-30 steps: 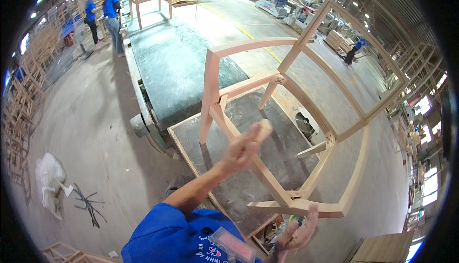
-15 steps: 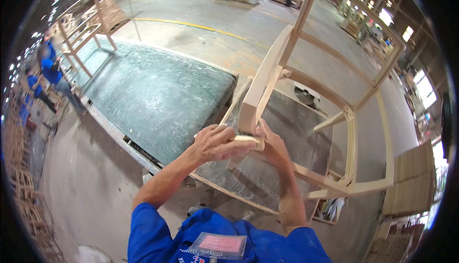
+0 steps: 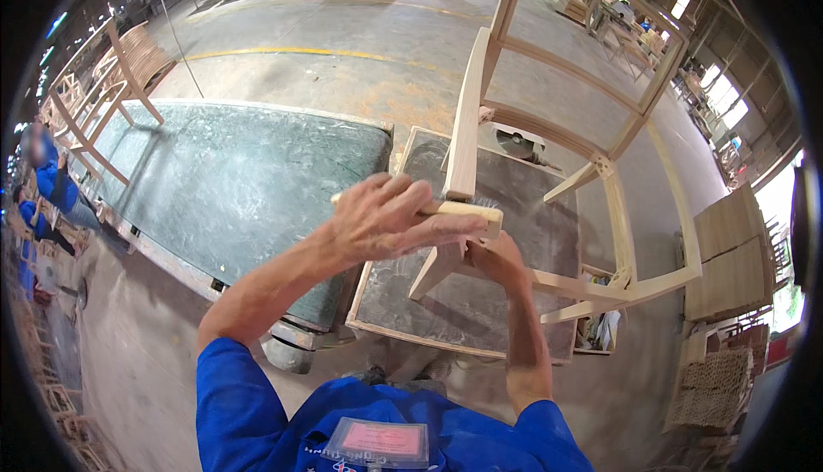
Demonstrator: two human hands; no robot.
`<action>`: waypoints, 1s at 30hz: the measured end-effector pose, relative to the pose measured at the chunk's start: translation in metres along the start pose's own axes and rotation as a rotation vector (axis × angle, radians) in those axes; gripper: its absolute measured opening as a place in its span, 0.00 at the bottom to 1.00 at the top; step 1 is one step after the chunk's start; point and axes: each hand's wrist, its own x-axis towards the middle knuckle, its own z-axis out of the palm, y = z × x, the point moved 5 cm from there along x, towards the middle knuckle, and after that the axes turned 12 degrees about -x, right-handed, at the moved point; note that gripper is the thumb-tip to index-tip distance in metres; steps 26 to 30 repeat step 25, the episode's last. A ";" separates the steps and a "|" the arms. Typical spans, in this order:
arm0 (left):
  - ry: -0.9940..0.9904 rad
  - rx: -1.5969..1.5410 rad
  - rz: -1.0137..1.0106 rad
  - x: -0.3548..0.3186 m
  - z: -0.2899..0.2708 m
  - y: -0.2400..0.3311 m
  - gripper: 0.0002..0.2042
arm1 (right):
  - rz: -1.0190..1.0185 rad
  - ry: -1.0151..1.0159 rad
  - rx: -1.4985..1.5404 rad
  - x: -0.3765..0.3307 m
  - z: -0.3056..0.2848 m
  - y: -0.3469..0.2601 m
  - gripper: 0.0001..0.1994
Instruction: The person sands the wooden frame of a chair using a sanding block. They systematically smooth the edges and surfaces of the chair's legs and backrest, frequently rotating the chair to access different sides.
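Note:
A pale, unpainted wooden chair frame (image 3: pixel 464 142) stands tilted on a dark-topped work table (image 3: pixel 386 305) in front of me. My left hand (image 3: pixel 390 219) is closed over a long, pale wooden block (image 3: pixel 471 212), which looks like a sanding block. The block lies crosswise at the near end of the frame's broad rail, against it or very close. Lower and to the right, my right hand (image 3: pixel 500 262) is closed around the frame near its front corner joint. Its fingertips are partly hidden behind the wood and the block.
A long table with a worn green top (image 3: pixel 249 180) adjoins on the left, carrying another chair frame (image 3: pixel 103 99) at its far end. Beyond the chair lies a circular-blade tool (image 3: pixel 520 146). Stacked brown boards (image 3: pixel 733 253) stand at right. People in blue (image 3: pixel 60 180) are at far left.
The view has swung right, so the surroundings sit farther left. My left hand and the block are slightly higher in view, still at the rail's end. My right hand keeps its hold.

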 end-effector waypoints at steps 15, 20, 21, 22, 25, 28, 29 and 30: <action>-0.460 -0.456 -0.383 0.064 -0.032 -0.038 0.22 | 0.023 0.211 0.003 -0.002 -0.002 -0.005 0.20; -0.584 -0.308 -0.470 0.078 -0.008 -0.081 0.24 | 0.035 0.074 0.032 -0.006 -0.012 -0.019 0.19; -0.717 -0.286 -0.470 0.082 -0.012 -0.063 0.24 | 0.073 0.053 0.032 -0.006 -0.011 -0.013 0.19; -0.747 -0.292 -0.378 0.076 -0.030 -0.051 0.27 | 0.062 0.078 0.035 -0.006 -0.012 -0.015 0.19; -0.787 -0.287 -0.398 0.081 -0.020 -0.065 0.26 | 0.040 0.127 0.039 -0.006 -0.013 -0.018 0.19; -0.787 -0.287 -0.398 0.081 -0.020 -0.065 0.26 | 0.040 0.127 0.039 -0.006 -0.013 -0.018 0.19; -0.787 -0.287 -0.398 0.081 -0.020 -0.065 0.26 | 0.040 0.127 0.039 -0.006 -0.013 -0.018 0.19; -0.787 -0.287 -0.398 0.081 -0.020 -0.065 0.26 | 0.040 0.127 0.039 -0.006 -0.013 -0.018 0.19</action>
